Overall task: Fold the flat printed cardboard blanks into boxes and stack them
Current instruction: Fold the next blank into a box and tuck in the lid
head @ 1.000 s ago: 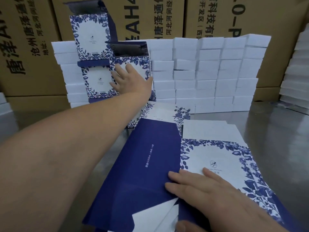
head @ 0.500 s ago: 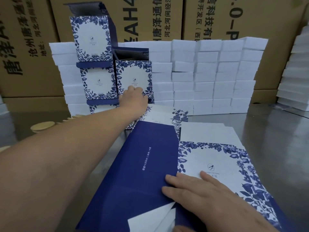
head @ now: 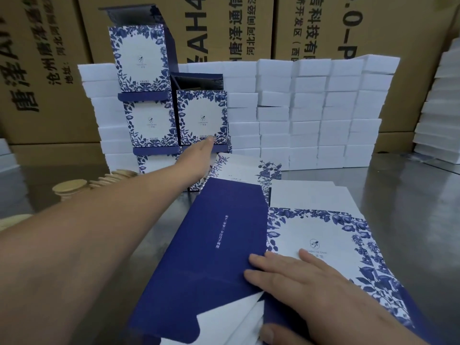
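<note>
Left grip (head: 196, 158) is out at full reach, fingers straight, pinching nothing. Only the fingertips (head: 210, 140) touch the bottom front edge of the folded box (head: 201, 115). That box stands right ahead of the grip, seated on another that my wrist mostly hides. It sits hard against the taller stack (head: 149, 125) just to the grip's left, with its lid flap up at the back.

Right grip (head: 306, 282) is close in, fingers flat and together, pressing down on the top blank (head: 224, 245). The thumb sits at the near edge of the pile of blanks (head: 249, 317) under the palm, and I see no pinch there.

I read this as the squaring-up: the box is placed and needs nudging true. I want to push low and straight away from the grip with flat fingers, so the box slides rather than tips. A high push could rock the column. The front face should end up flush with the neighbour on the grip's left, base square over the box beneath. It needs a light touch, since empty card probably dents and that raised flap could snag.

The right grip's job is to pin the pile so the blanks don't skate on the steel worktop (head: 410, 207).

White blocks (head: 311, 108) are walled up beyond and right of the left grip, tan discs (head: 72, 189) lie off to its left, and brown cartons (head: 249, 26) stand behind everything.
</note>
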